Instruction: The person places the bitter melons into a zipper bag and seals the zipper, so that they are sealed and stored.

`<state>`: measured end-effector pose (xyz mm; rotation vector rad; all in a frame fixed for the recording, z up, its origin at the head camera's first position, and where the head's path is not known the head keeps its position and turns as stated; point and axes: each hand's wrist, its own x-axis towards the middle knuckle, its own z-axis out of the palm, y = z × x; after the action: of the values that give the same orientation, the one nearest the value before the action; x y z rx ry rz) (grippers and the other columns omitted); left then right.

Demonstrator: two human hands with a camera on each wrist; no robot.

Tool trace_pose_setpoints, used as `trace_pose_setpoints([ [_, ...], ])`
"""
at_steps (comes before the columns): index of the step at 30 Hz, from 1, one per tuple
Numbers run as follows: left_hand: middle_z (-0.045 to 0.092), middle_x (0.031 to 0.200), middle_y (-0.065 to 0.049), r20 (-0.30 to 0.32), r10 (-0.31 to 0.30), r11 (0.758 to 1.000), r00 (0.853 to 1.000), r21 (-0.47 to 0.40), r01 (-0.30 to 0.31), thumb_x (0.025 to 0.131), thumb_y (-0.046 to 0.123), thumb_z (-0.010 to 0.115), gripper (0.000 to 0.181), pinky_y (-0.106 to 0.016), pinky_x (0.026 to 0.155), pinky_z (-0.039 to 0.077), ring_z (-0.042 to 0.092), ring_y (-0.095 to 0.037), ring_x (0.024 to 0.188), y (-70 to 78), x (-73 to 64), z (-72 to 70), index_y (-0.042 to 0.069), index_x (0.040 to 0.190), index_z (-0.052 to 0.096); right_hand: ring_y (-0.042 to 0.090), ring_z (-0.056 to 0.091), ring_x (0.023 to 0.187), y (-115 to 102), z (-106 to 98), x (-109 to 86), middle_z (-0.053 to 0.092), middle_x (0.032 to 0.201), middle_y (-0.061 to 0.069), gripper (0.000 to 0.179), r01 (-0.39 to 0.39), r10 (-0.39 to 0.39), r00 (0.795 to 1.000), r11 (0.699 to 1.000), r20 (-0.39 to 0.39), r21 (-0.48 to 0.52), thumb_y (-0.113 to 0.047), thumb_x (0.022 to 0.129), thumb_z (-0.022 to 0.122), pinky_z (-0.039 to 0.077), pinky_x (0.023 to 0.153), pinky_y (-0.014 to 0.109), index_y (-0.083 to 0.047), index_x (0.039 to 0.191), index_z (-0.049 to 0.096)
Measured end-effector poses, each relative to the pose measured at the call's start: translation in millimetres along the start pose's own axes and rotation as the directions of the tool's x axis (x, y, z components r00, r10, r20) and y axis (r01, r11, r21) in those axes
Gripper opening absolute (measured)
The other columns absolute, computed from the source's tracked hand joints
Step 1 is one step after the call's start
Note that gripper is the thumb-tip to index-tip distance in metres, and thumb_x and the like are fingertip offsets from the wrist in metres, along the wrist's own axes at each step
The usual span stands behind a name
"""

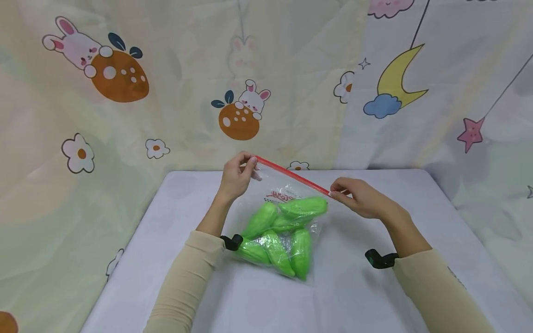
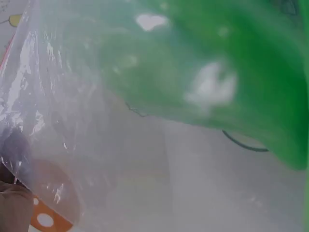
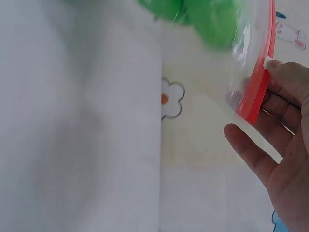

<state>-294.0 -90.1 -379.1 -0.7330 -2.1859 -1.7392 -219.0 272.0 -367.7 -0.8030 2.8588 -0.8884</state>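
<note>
A clear zipper bag with a red strip along its top is held up over the table. Inside lie several bright green, plump, elongated pieces with tapered ends. My left hand pinches the strip's upper left end between thumb and fingers. At its lower right end, my right hand pinches a small white slider with the thumb, fingers behind the strip. The strip slants down to the right. In the left wrist view, the green pieces fill the top and a fingertip shows at the lower left.
A white-covered table lies under the bag. Behind it hangs a cloth backdrop printed with rabbits, flowers and a moon. Each wrist carries a small black camera mount.
</note>
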Motion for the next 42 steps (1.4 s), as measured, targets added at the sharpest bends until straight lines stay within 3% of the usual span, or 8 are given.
trace_pose_setpoints([
  [5, 0.062, 0.088, -0.014, -0.059, -0.054, 0.998, 0.997, 0.021, 0.055, 0.106, 0.013, 0.056, 0.017, -0.031, 0.063, 0.060, 0.069, -0.015, 0.060, -5.2, -0.5, -8.5, -0.003, 0.111, 0.061, 0.025, 0.068, 0.108, 10, -1, -12.6, 0.069, 0.105, -0.003, 0.011, -0.020, 0.020, 0.999, 1.000, 0.026, -0.008, -0.021, 0.105, 0.060, 0.055, 0.091, 0.049, -0.013, 0.111, 0.066],
  [10, 0.061, 0.107, -0.014, 0.025, -0.178, 0.984, 0.984, 0.031, 0.177, 0.110, 0.029, 0.048, 0.031, -0.043, 0.073, 0.062, 0.073, -0.023, 0.070, -7.1, 1.5, -8.4, 0.001, 0.118, 0.055, 0.022, 0.066, 0.102, 9, 2, -9.3, 0.070, 0.103, 0.000, 0.010, -0.042, 0.043, 0.998, 0.999, 0.051, -0.024, -0.018, 0.104, 0.060, 0.055, 0.087, 0.045, -0.010, 0.109, 0.066],
  [14, 0.060, 0.122, -0.016, 0.088, -0.250, 0.966, 0.964, 0.084, 0.243, 0.112, 0.034, 0.040, 0.037, -0.043, 0.081, 0.061, 0.074, -0.032, 0.087, -8.0, -0.9, -9.2, 0.003, 0.128, 0.051, 0.021, 0.063, 0.098, 12, 8, -2.0, 0.069, 0.102, 0.002, 0.015, -0.053, 0.054, 0.995, 0.998, 0.088, -0.017, -0.019, 0.106, 0.057, 0.053, 0.086, 0.044, -0.007, 0.108, 0.065],
  [19, 0.061, 0.131, -0.017, 0.141, -0.258, 0.963, 0.956, 0.118, 0.242, 0.112, 0.037, 0.038, 0.048, -0.044, 0.091, 0.059, 0.070, -0.031, 0.111, -12.1, -4.7, -8.5, 0.003, 0.146, 0.045, 0.022, 0.064, 0.103, 27, 10, -5.0, 0.070, 0.105, 0.005, 0.017, -0.126, 0.126, 0.987, 0.992, 0.099, -0.005, -0.022, 0.106, 0.056, 0.052, 0.086, 0.044, -0.009, 0.111, 0.066],
  [24, 0.064, 0.133, -0.013, 0.141, -0.263, 0.963, 0.954, 0.103, 0.250, 0.112, 0.041, 0.037, 0.049, -0.044, 0.095, 0.058, 0.070, -0.028, 0.113, -13.6, -8.4, -9.3, 0.008, 0.147, 0.044, 0.024, 0.065, 0.104, 44, 8, -7.2, 0.071, 0.108, 0.008, 0.019, -0.156, 0.155, 0.984, 0.988, 0.084, 0.011, -0.025, 0.106, 0.057, 0.053, 0.086, 0.044, -0.010, 0.112, 0.067],
  [34, 0.069, 0.125, -0.015, 0.309, -0.285, 0.957, 0.907, 0.150, 0.250, 0.113, 0.035, 0.033, 0.047, -0.049, 0.097, 0.056, 0.070, -0.031, 0.113, -14.6, -15.1, -21.5, 0.001, 0.136, 0.055, 0.026, 0.066, 0.101, 56, 10, -8.5, 0.069, 0.114, 0.012, 0.018, -0.201, 0.198, 0.975, 0.980, 0.104, 0.016, -0.023, 0.105, 0.058, 0.053, 0.082, 0.042, -0.008, 0.115, 0.064],
  [38, 0.069, 0.125, -0.018, 0.343, -0.315, 0.948, 0.885, 0.150, 0.279, 0.114, 0.035, 0.033, 0.048, -0.051, 0.099, 0.055, 0.070, -0.033, 0.113, -15.6, -18.0, -21.2, -0.002, 0.136, 0.054, 0.035, 0.065, 0.112, 52, 12, -11.4, 0.064, 0.127, 0.016, 0.029, -0.204, 0.203, 0.973, 0.979, 0.108, 0.004, -0.024, 0.105, 0.059, 0.054, 0.091, 0.053, -0.005, 0.126, 0.060],
  [42, 0.067, 0.127, -0.024, 0.348, -0.324, 0.945, 0.880, 0.154, 0.287, 0.114, 0.032, 0.034, 0.043, -0.054, 0.099, 0.054, 0.069, -0.037, 0.115, -19.8, -22.5, -20.2, 0.001, 0.133, 0.056, 0.044, 0.059, 0.124, 47, 13, -11.8, 0.056, 0.138, 0.022, 0.040, -0.146, 0.148, 0.986, 0.989, 0.081, -0.035, -0.022, 0.105, 0.059, 0.047, 0.102, 0.062, -0.001, 0.137, 0.054],
])
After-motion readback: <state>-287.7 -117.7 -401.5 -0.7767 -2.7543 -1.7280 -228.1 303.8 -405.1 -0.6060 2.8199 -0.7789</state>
